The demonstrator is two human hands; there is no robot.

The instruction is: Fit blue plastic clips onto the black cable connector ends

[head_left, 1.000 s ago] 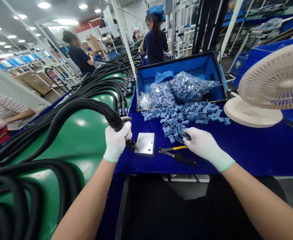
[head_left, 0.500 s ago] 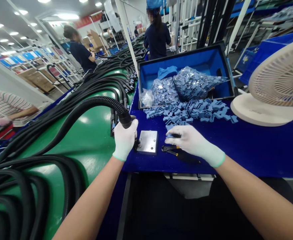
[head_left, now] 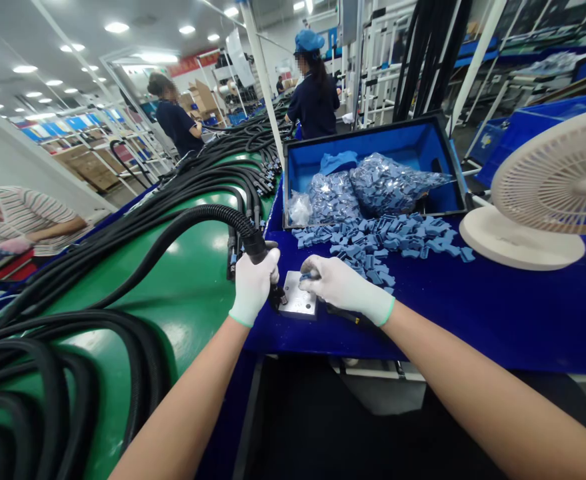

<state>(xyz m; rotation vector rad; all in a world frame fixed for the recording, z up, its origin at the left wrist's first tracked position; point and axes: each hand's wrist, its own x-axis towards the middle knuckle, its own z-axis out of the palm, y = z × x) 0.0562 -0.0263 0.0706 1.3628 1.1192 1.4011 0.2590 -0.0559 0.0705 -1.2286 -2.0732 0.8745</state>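
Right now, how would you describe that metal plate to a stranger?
Start at the blue table beside the heap of blue pieces. Just below sits a square metal plate, shiny against the blue, partly covered by the gloved right hand.

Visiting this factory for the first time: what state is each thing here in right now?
left hand, gloved, gripping the hose end
black corrugated hose, curved, end held up
right hand, gloved, pinching the blue piece
small blue piece, held over the plate
metal plate, lying flat
blue case, open, holding bags
plastic bags, full
desk fan, upright
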